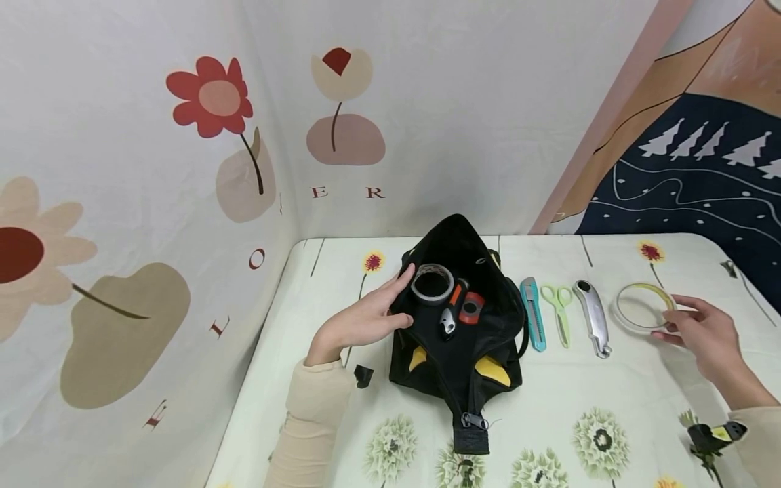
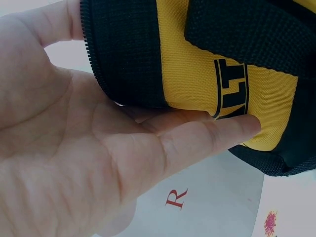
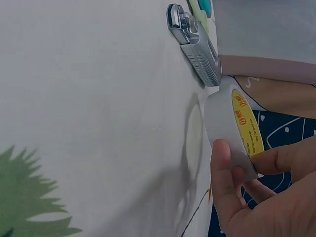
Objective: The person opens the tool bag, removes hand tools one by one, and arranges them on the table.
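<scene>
A black and yellow tool bag (image 1: 421, 369) stands with its mouth spread wide. My left hand (image 1: 366, 315) holds its left rim, thumb inside and fingers along the yellow outer wall (image 2: 192, 81). In the bag are a dark-cored tape roll (image 1: 432, 300), an orange, black and silver hand tool (image 1: 450, 318) and a small red item (image 1: 472, 309) of unclear kind. At the right, my right hand (image 1: 708, 335) pinches a roll of clear tape (image 3: 221, 118) between thumb and fingers. The roll, with a yellow printed core, is tilted above the table, its shadow below.
Between bag and tape roll lie a teal box cutter (image 1: 533, 315), light green scissors (image 1: 561, 318) and a silver utility knife (image 1: 592, 315), side by side. A flower-print cloth (image 1: 342, 434) covers the table. Fabric walls (image 1: 451, 135) rise behind and at the left.
</scene>
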A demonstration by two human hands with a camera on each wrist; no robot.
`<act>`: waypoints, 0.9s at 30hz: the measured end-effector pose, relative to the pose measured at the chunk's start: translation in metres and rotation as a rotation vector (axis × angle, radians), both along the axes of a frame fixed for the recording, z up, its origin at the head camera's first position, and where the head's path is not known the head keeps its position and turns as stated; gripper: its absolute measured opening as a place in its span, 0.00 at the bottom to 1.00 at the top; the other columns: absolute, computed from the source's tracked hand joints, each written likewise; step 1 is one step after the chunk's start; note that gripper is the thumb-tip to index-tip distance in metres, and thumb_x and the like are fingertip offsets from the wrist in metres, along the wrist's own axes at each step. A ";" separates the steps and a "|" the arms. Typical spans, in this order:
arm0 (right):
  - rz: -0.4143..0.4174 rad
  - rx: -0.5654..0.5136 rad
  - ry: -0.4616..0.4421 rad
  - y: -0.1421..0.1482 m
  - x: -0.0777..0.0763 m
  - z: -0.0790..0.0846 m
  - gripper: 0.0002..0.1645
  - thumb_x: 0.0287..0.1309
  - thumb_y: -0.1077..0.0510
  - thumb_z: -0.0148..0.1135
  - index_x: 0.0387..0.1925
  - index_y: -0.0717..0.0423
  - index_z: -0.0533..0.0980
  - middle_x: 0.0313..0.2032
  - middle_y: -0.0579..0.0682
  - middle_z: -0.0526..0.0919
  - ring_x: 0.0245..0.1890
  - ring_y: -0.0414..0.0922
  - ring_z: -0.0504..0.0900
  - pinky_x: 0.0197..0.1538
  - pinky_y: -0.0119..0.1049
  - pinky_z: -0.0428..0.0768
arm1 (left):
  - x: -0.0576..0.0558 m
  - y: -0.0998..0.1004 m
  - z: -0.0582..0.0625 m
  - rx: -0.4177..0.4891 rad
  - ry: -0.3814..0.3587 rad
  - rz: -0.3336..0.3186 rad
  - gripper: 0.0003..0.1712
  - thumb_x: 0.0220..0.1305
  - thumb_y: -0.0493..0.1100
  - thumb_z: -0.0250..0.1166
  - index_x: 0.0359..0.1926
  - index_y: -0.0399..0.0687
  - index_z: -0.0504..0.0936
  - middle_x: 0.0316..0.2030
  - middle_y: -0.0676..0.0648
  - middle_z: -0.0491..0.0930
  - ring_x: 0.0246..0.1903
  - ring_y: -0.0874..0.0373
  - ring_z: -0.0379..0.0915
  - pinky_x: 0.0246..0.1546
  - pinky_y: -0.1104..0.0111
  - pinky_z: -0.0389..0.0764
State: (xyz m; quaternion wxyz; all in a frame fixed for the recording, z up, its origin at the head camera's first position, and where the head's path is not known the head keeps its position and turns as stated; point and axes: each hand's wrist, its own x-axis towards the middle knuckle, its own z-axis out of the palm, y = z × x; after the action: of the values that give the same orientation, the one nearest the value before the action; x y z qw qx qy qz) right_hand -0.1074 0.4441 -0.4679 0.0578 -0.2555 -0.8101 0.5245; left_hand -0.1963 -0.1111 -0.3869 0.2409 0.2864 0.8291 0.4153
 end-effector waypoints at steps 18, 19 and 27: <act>0.149 0.151 -0.117 0.004 -0.007 -0.006 0.37 0.83 0.64 0.47 0.79 0.86 0.51 0.36 0.55 0.80 0.25 0.31 0.87 0.35 0.33 0.89 | 0.000 0.000 0.002 -0.006 -0.003 -0.003 0.53 0.79 0.42 0.58 0.92 0.56 0.36 0.90 0.45 0.32 0.88 0.51 0.30 0.85 0.46 0.50; 0.150 0.169 -0.122 0.004 -0.008 -0.007 0.37 0.83 0.64 0.47 0.79 0.87 0.52 0.38 0.60 0.81 0.25 0.31 0.87 0.34 0.33 0.89 | 0.000 0.000 0.001 -0.004 -0.002 -0.003 0.53 0.79 0.42 0.58 0.92 0.55 0.36 0.90 0.45 0.32 0.88 0.50 0.30 0.85 0.45 0.50; 0.148 0.215 -0.152 0.005 -0.008 -0.012 0.35 0.85 0.63 0.47 0.76 0.90 0.55 0.58 0.87 0.73 0.25 0.26 0.83 0.35 0.31 0.88 | 0.000 0.000 0.002 0.003 0.000 -0.005 0.52 0.80 0.42 0.58 0.92 0.54 0.37 0.90 0.43 0.34 0.89 0.48 0.31 0.85 0.43 0.49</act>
State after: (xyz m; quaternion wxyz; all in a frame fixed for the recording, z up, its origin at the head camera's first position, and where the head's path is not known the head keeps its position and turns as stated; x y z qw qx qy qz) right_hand -0.1153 0.4489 -0.4800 -0.0153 -0.2265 -0.8803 0.4166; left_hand -0.1959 -0.1115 -0.3852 0.2413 0.2888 0.8279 0.4158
